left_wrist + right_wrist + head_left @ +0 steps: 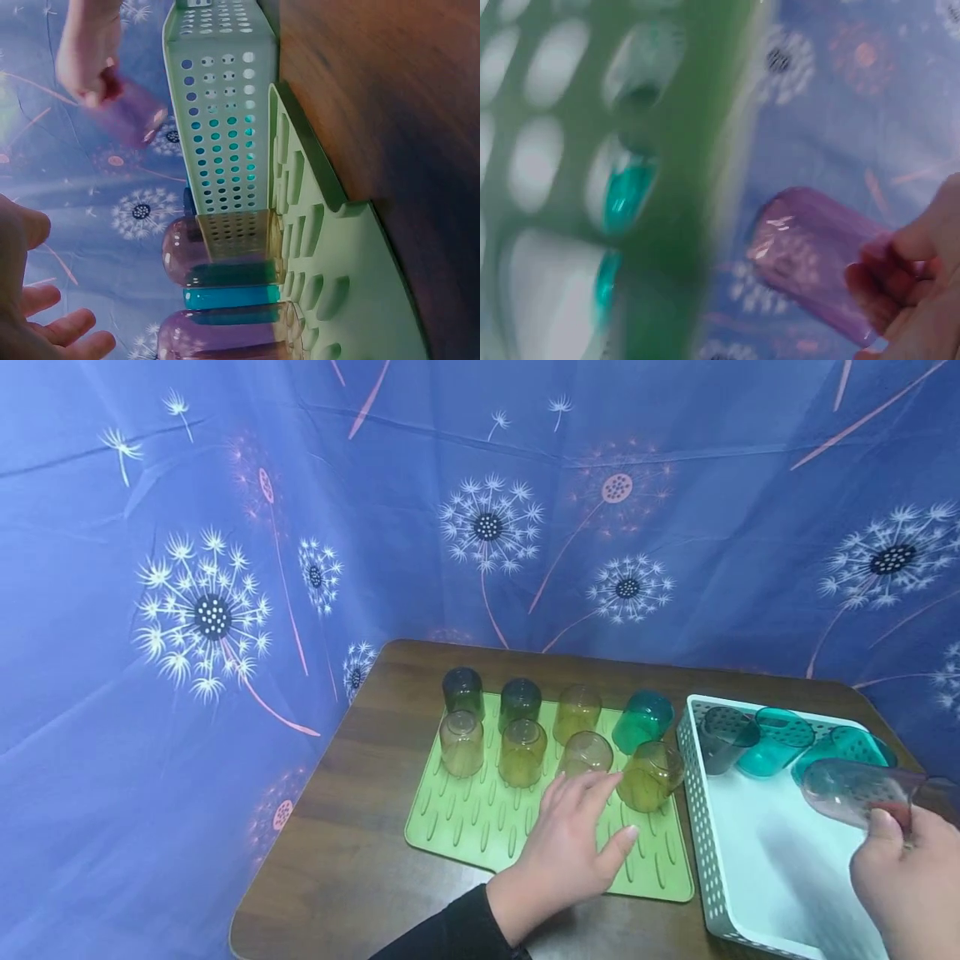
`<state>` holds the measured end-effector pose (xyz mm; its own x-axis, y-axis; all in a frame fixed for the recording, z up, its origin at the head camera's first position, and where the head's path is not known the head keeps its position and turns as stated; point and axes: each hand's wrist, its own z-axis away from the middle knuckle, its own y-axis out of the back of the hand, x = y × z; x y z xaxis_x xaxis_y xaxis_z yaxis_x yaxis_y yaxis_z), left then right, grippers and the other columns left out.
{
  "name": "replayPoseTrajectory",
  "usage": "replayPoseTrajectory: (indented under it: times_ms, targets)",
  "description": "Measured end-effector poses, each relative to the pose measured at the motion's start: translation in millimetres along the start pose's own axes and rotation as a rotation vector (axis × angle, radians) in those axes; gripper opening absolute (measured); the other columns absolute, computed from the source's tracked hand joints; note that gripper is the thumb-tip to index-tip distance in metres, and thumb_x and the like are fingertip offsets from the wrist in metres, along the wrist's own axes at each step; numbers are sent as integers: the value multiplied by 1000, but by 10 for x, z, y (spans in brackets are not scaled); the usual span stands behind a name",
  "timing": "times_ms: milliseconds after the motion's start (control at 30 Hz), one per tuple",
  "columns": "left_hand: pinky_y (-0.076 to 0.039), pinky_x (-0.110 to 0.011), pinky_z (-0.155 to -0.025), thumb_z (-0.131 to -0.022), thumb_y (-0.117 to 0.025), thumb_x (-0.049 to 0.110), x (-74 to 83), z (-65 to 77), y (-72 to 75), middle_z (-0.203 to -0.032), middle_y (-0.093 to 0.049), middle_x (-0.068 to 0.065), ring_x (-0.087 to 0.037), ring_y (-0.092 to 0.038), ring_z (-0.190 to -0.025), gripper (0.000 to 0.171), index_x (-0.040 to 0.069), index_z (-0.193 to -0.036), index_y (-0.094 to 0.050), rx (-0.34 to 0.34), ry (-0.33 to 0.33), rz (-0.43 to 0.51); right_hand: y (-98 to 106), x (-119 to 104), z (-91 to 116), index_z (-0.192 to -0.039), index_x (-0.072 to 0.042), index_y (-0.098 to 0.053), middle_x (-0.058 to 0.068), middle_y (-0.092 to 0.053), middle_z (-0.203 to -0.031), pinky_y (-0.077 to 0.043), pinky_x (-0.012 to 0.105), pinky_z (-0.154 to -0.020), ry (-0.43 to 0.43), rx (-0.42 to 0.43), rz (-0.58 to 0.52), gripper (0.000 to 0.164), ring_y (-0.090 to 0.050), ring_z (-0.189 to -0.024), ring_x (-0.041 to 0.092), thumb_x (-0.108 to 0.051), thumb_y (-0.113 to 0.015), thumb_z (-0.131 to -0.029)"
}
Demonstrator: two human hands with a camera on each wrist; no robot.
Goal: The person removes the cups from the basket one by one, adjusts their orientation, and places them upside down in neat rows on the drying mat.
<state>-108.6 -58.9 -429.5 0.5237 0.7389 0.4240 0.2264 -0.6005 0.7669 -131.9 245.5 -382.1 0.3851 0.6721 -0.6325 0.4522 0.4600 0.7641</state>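
My right hand (911, 877) grips a clear, faintly purple drinking glass (843, 789) near its rim, with its base end toward the left. The glass is tilted nearly level above the white perforated basket (716, 860). In the left wrist view the same glass (135, 112) hangs higher than the basket wall. My left hand (566, 843) hovers over the green drying mat (457, 831) with fingers spread, holding nothing. Close to its fingertips are an upturned clear glass (587, 752) and an upturned amber glass (649, 781); whether they touch is unclear.
More upturned glasses stand in two rows on the mat: dark grey ones (520, 700), amber ones (522, 756) and a teal one (643, 718). Inside the basket, a grey glass (726, 739) and teal glasses (776, 743) line the far side. A patterned blue cloth (390, 527) hangs behind the wooden table (330, 843).
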Motion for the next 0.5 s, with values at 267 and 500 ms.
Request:
replayPoseTrajectory:
  times_ms: [267, 500]
  targets:
    - [-45, -49, -117, -103, -57, 53, 86, 50, 80, -162, -43, -3, -23, -48, -145, 70, 24, -163, -34, -107, 103, 230, -221, -19, 443, -111, -7, -69, -36, -63, -89, -39, 10, -81, 387, -187, -593, 23, -54, -98, -15, -7, -46, -111]
    - [-49, -41, -114, -95, -74, 42, 89, 74, 127, -161, -43, -8, -21, -49, -144, 84, 20, -164, -31, -54, 18, 387, -642, -19, 590, -115, 9, -59, 12, -68, -110, -46, 24, -114, 543, -1048, -1618, 50, -67, -124, 22, 10, -10, -108]
